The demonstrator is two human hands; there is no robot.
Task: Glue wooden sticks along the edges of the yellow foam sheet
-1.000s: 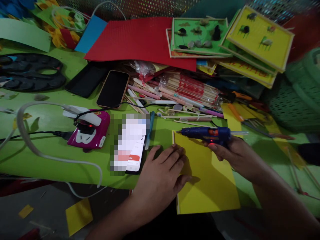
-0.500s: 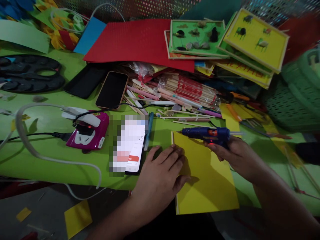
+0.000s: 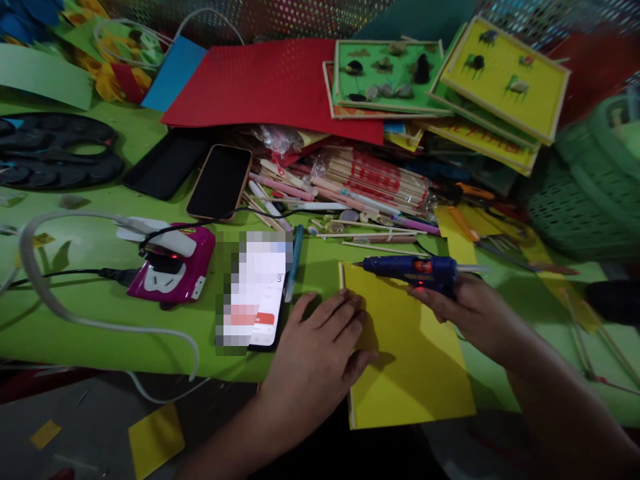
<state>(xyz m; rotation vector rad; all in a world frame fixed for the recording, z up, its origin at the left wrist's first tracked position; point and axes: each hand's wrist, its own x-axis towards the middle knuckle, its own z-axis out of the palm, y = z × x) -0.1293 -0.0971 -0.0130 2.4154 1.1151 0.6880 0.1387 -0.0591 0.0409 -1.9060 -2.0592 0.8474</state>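
Observation:
My right hand (image 3: 473,308) is wrapped round the grip of a blue hot glue gun (image 3: 410,268) with a small red light lit and a clear glue stick out of its back end. The gun's nozzle points left, close to the upper left corner of a yellow board (image 3: 415,367). A thin wooden stick (image 3: 341,273) runs along the board's left edge. Across that edge lies my left hand (image 3: 320,347), palm down with fingers extended, covering the stick's middle. Whether the nozzle touches the board cannot be made out.
A lit phone (image 3: 260,293) lies left of my left hand, beside a teal pen (image 3: 295,260). A magenta power strip (image 3: 175,267) with cables stands further left. Behind are bundled sticks (image 3: 375,177), framed stone pictures (image 3: 385,73) and a green basket (image 3: 590,180).
The whole view has shifted slightly, with things appearing a little further left. Both hands, the glue gun and the board keep nearly the same positions relative to each other.

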